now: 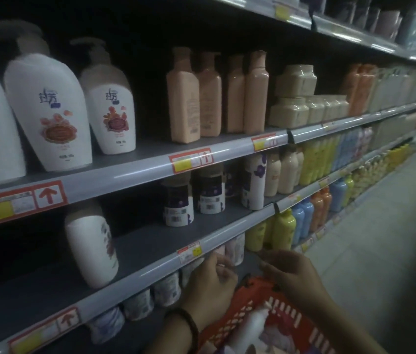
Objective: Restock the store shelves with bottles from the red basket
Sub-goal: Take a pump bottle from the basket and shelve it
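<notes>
Dim store shelves point(150, 241) line my left, one white pump bottle point(92, 249) standing beside bare space. My left hand point(212, 279) hovers at the shelf edge, fingers loosely curled and empty. The red basket point(286, 318) below holds a white bottle point(250, 325). I cannot tell whether my right hand point(291, 274) grips anything. Best to lift the bottle by its body and stand it label outward.

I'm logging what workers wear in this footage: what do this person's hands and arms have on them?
The left hand and right hand are both bare, with no gloves, and no sleeves are in view up to the bottom edge of the frame. A dark bracelet circles the left wrist. The right wrist shows no band or watch. The picture is too dim and blurry to tell about rings.
</notes>
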